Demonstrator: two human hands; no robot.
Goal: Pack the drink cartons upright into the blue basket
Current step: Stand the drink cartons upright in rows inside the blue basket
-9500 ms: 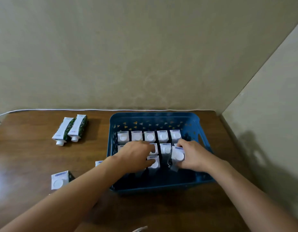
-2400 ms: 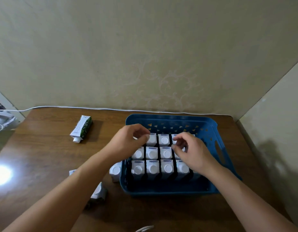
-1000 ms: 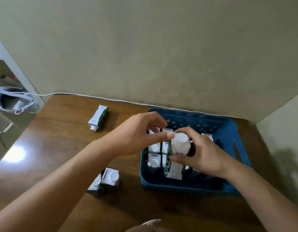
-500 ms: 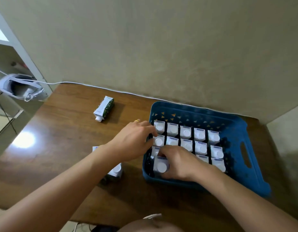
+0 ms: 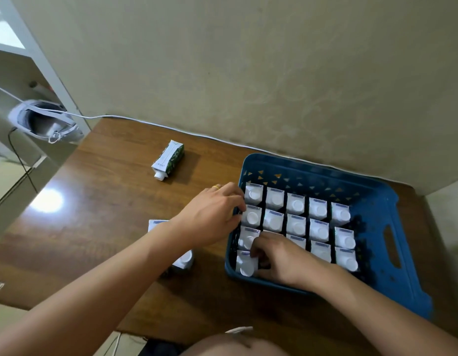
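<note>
Upright cartons [image 5: 296,218] filled the left and middle of the blue basket [image 5: 377,201], packed cap to cap. Bare floor remained along its right wall and near edge. Both hands blocked the left rim; open table [image 5: 107,191] lay beyond.

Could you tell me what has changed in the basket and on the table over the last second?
The carton the right hand held raised above the blue basket now stands upright in its near left corner, fingers still on it. The left hand moved to the basket's left wall. The lying carton stayed put.
</note>
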